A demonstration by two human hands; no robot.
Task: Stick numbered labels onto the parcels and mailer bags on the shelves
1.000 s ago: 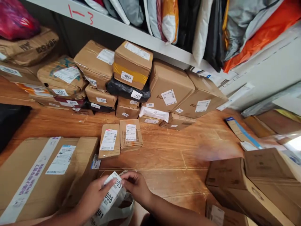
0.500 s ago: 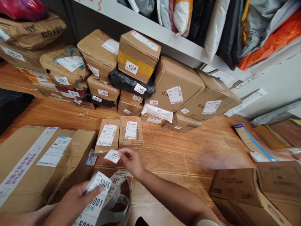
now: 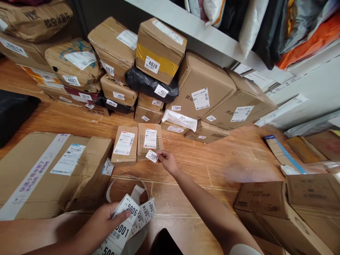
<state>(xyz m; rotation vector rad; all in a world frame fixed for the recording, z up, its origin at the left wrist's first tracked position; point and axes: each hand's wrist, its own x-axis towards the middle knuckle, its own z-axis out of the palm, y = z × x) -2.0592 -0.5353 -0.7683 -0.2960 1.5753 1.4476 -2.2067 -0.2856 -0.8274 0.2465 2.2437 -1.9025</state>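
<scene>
Bright, soft light fills the scene, with glare whitening the right edge and faint shadows under the parcels [image 3: 159, 60]. Wide-angle distortion bows the shelf [image 3: 202, 35]. A smeared patch blurs the wooden floor [image 3: 247, 173]; the right hand [image 3: 166, 161] is sharp

A small white rectangular paper sticker [image 3: 152, 156], printed 5005, is pinched at its right edge by the fingers [image 3: 160, 156] of the right hand [image 3: 168, 161]. It sits tilted at the near edge of a small flat brown cardboard parcel [image 3: 150, 140] lying on the wooden floor [image 3: 191, 170]. Nearer and to the left, a white strip of numbered barcode labels [image 3: 124, 223], showing 5006 and 5001, curls out of the left hand [image 3: 102, 225].
</scene>
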